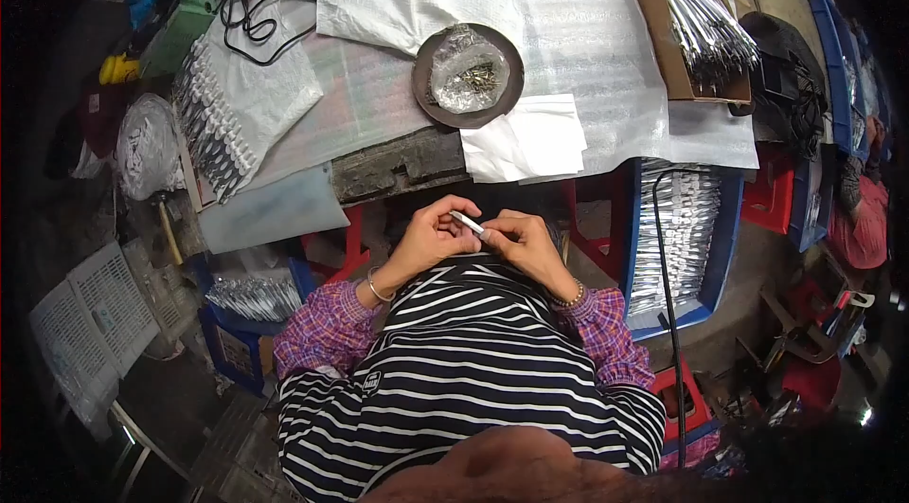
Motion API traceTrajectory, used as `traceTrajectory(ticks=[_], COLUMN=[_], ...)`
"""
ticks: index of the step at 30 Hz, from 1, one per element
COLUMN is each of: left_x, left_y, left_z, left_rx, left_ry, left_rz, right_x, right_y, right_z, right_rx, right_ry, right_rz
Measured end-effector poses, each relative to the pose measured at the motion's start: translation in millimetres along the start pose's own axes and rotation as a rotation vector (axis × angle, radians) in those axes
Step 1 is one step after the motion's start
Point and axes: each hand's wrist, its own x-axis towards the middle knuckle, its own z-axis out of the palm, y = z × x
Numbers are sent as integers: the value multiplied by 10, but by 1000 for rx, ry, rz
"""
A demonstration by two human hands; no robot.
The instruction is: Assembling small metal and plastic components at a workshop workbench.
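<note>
In front of my waist, just off the table's near edge, both hands meet around a small, slim, silver-white piece (466, 224). My left hand (428, 240) pinches its upper end between thumb and fingers. At the lower end, the thumb and fingertips of my right hand (526, 242) are closed on it. The piece lies slanted, and the fingers partly cover it; its exact kind cannot be made out. Beyond my hands, on the table, a round dark dish (423, 77) carries a clear plastic bag (454, 98) with small brass-coloured parts (480, 77) inside.
White paper sheets (530, 138) hang over the table edge. Slim silver pieces fill a cardboard box (653, 20) at far right and a blue crate (721, 261) below it. More pieces (213, 124) lie at left near a black cable (270, 29). Another person (860, 219) is at far right.
</note>
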Motion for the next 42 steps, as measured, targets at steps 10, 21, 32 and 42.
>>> traceTrajectory(ticks=[10,21,32,42], left_x=[-15,-30,0,4], left_y=[-99,-113,-13,17], left_z=[-44,-113,140,133], left_rx=[-26,18,105,375], left_ry=[81,16,68,127], left_rz=[-28,-28,143,363], right_x=[8,-7,-12,23], right_y=[84,121,98,41], right_z=[46,-26,-18,6], right_rx=[-115,126,486,433], right_ry=[8,128,198,244], right_rz=[-144,-131,77,92])
